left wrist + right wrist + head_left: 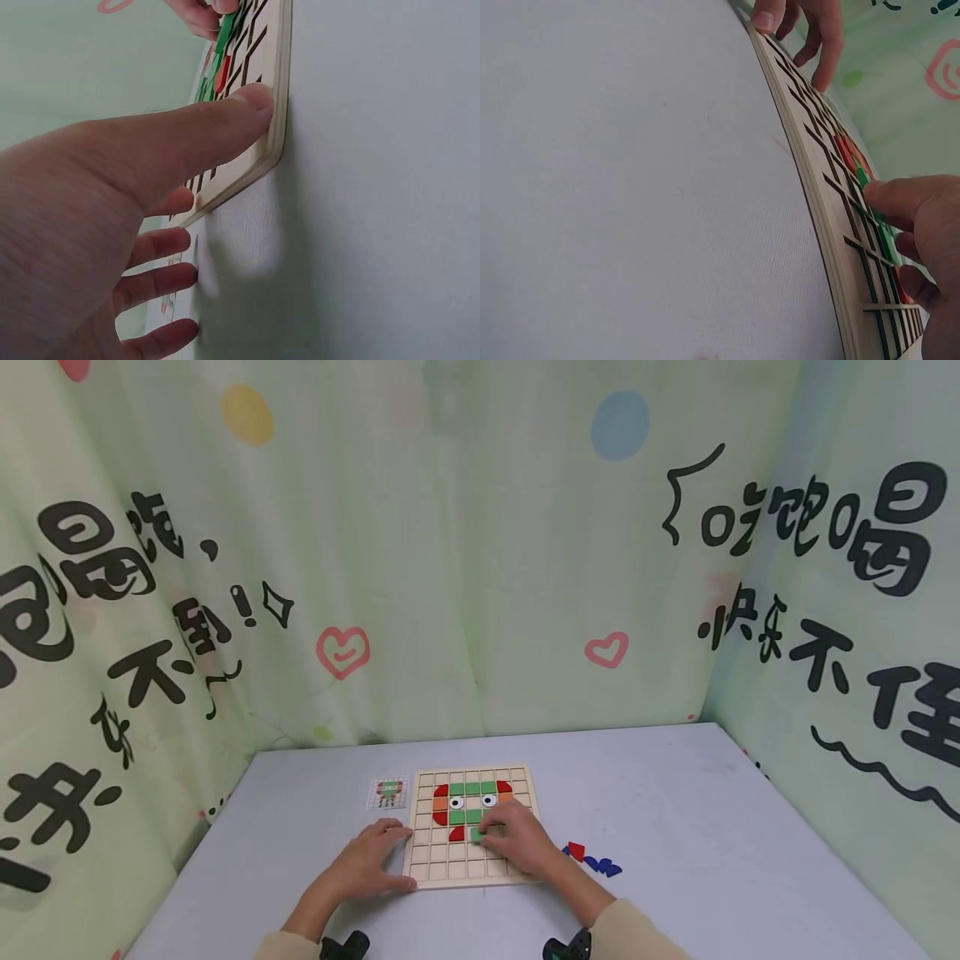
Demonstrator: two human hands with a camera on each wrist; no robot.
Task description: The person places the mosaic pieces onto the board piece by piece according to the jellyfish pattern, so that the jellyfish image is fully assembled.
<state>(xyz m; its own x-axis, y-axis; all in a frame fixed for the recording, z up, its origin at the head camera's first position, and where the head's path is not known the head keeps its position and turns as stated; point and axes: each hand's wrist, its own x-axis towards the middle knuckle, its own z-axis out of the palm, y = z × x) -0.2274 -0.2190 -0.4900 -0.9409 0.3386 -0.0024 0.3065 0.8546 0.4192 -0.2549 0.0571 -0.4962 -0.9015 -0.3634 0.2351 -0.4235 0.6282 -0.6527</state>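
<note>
A wooden grid board (442, 873) lies on the table, with red, orange and green tiles and two eye tiles set in a face pattern. My right hand (521, 839) pinches a green square tile (476, 835) between thumb and fingers. That tile is at the board, just right of a red quarter-round tile (457, 834). My left hand (367, 862) is at the board's left side, its thumb on the near-left corner. In the left wrist view, the left fingers (161, 247) extend loosely beside the board. Part of the board's right side is hidden by my right hand.
A small picture card (387, 793) lies left of the board. Blue tiles (602, 866) and a red tile (576, 852) lie loose to the right, near my right forearm. The white table (675, 810) meets a printed curtain (480, 568) at the back.
</note>
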